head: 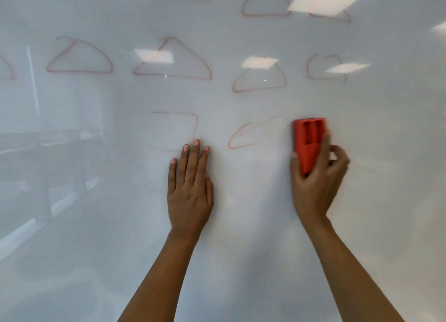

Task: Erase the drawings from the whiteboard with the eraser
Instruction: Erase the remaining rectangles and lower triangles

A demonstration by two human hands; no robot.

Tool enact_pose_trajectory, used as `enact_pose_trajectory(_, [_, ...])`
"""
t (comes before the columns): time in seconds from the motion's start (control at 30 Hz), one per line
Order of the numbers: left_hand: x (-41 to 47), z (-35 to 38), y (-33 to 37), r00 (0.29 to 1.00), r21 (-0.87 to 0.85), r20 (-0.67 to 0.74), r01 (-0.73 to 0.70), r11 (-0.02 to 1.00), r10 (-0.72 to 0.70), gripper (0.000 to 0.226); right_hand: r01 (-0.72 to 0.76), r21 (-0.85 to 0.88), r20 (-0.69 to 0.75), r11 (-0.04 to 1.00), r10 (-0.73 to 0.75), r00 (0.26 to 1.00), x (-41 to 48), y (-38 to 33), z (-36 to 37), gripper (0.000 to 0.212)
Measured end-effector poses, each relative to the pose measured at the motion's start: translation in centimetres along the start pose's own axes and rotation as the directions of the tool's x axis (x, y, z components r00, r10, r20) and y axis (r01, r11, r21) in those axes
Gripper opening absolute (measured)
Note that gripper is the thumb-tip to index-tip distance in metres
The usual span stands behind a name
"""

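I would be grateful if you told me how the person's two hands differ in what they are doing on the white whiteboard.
The left hand lies flat and empty on the white whiteboard, fingers straight and together; the right hand is curled around the red plastic eraser. The left hand looks sharp; the right hand is blurred. The left hand's fingertips overlap a partly erased red square outline; the right hand sits right of a half-erased red curved outline. Both are bare and reach up from below.
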State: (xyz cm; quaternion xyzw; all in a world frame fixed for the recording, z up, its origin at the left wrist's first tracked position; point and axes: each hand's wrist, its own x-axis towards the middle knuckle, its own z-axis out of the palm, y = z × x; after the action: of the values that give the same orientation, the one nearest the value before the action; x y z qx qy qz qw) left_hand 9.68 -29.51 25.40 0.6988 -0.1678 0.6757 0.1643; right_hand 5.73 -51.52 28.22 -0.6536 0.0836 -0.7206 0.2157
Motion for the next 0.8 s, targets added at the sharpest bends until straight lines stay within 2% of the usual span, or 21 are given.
enact_pose_trajectory(0.07, [-0.1, 0.1, -0.1, 1.000, 0.006, 0.003, 0.003, 1.000, -0.003, 0.051, -0.287, 0.070, -0.063, 0.955, 0.291, 0.955, 2.4, -1.1, 0.5, 0.069])
enact_pose_trajectory(0.1, [-0.1, 0.1, -0.1, 1.000, 0.008, 0.005, 0.002, 1.000, -0.003, 0.051, -0.338, 0.082, -0.072, 0.938, 0.344, 0.936, 3.0, -2.0, 0.7, 0.070])
enact_pose_trajectory(0.13, [0.0, 0.1, -0.2, 1.000, 0.014, 0.005, 0.001, 1.000, -0.001, 0.051, -0.307, 0.076, -0.072, 0.949, 0.312, 0.947, 3.1, -3.0, 0.9, 0.070])
enact_pose_trajectory(0.2, [0.0, 0.1, -0.3, 1.000, 0.018, 0.005, 0.000, 1.000, 0.000, 0.051, -0.073, 0.043, -0.014, 0.996, 0.074, 0.997, 1.5, -4.7, 1.0, 0.069])
enact_pose_trajectory(0.23, [0.0, 0.1, -0.3, 1.000, 0.019, 0.004, -0.002, 1.000, 0.002, 0.051, 0.078, 0.041, 0.042, 0.996, -0.079, 0.996, 0.2, -5.3, 0.9, 0.069])
enact_pose_trajectory(0.33, [0.0, 0.1, -0.3, 1.000, 0.018, 0.011, -0.004, 1.000, 0.004, 0.050, 0.413, 0.070, 0.186, 0.908, -0.418, 0.889, -2.0, -5.4, 0.7, 0.069])
enact_pose_trajectory(0.4, [0.0, 0.1, -0.3, 1.000, 0.011, 0.015, -0.008, 1.000, 0.007, 0.049, 0.515, 0.033, 0.207, 0.857, -0.510, 0.835, -1.3, -4.4, 0.4, 0.067])
enact_pose_trajectory(0.43, [0.0, 0.0, -0.3, 1.000, 0.011, 0.015, -0.007, 1.000, 0.007, 0.049, 0.504, 0.009, 0.193, 0.864, -0.496, 0.847, -0.7, -3.8, 0.3, 0.065])
enact_pose_trajectory(0.47, [0.0, 0.1, -0.2, 1.000, 0.011, 0.016, -0.007, 1.000, 0.006, 0.049, 0.431, -0.010, 0.163, 0.902, -0.424, 0.891, 0.0, -3.3, 0.2, 0.065])
enact_pose_trajectory(0.53, [0.0, 0.0, -0.2, 1.000, 0.008, 0.020, -0.002, 1.000, 0.002, 0.049, 0.143, 0.000, 0.078, 0.990, -0.142, 0.987, 1.4, -3.2, 0.3, 0.067])
enact_pose_trajectory(0.6, [0.0, -0.1, -0.2, 1.000, 0.003, 0.027, -0.001, 1.000, 0.001, 0.049, -0.125, 0.046, 0.021, 0.991, 0.124, 0.992, 2.2, -4.2, 0.6, 0.069])
enact_pose_trajectory(0.63, [0.1, -0.1, -0.2, 1.000, 0.003, 0.029, -0.002, 1.000, 0.002, 0.049, -0.163, 0.052, 0.013, 0.985, 0.163, 0.987, 2.1, -5.0, 0.8, 0.069])
enact_pose_trajectory(0.67, [0.1, -0.1, -0.2, 1.000, 0.002, 0.031, -0.001, 1.000, 0.001, 0.049, -0.125, 0.045, 0.019, 0.991, 0.124, 0.992, 1.7, -5.8, 1.0, 0.069])
enact_pose_trajectory(0.73, [0.1, -0.2, -0.3, 1.000, -0.015, 0.030, 0.000, 1.000, 0.000, 0.049, 0.101, 0.026, 0.083, 0.995, -0.103, 0.991, -0.2, -7.1, 1.2, 0.069])
enact_pose_trajectory(0.8, [0.1, -0.4, -0.3, 1.000, -0.062, 0.017, 0.002, 0.998, -0.001, 0.048, 0.337, 0.035, 0.180, 0.941, -0.338, 0.924, -2.4, -7.4, 1.0, 0.069])
